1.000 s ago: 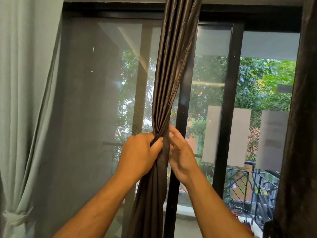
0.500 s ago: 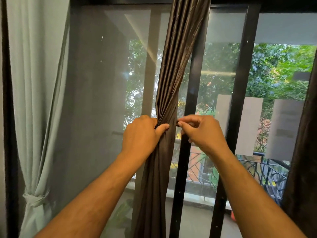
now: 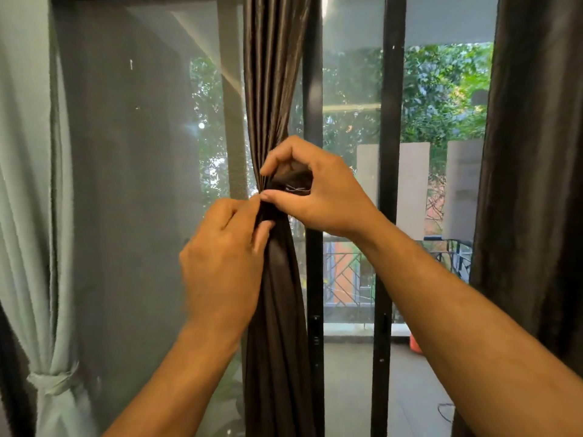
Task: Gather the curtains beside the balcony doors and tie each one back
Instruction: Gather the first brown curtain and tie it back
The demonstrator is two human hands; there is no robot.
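A dark brown curtain (image 3: 274,74) hangs gathered into a narrow bundle in front of the balcony doors. My left hand (image 3: 222,257) grips the bundle from the left at mid height, thumb against the cloth. Just above it, my right hand (image 3: 318,190) curls round a dark strip of the same fabric (image 3: 291,179) wrapped about the bundle, thumb and fingers pinching it. A pale green curtain (image 3: 28,184) hangs at the far left, tied back low with its own band (image 3: 53,378).
Black sliding door frames (image 3: 389,152) stand behind the curtain, with a mesh screen (image 3: 132,184) on the left pane. Another dark curtain (image 3: 536,152) hangs at the right edge. Beyond the glass are a balcony railing (image 3: 344,275) and trees.
My right hand has gone from pinching beside the bundle to curling over it with the fabric strip. My left hand has slid lower on the bundle. The view has moved closer.
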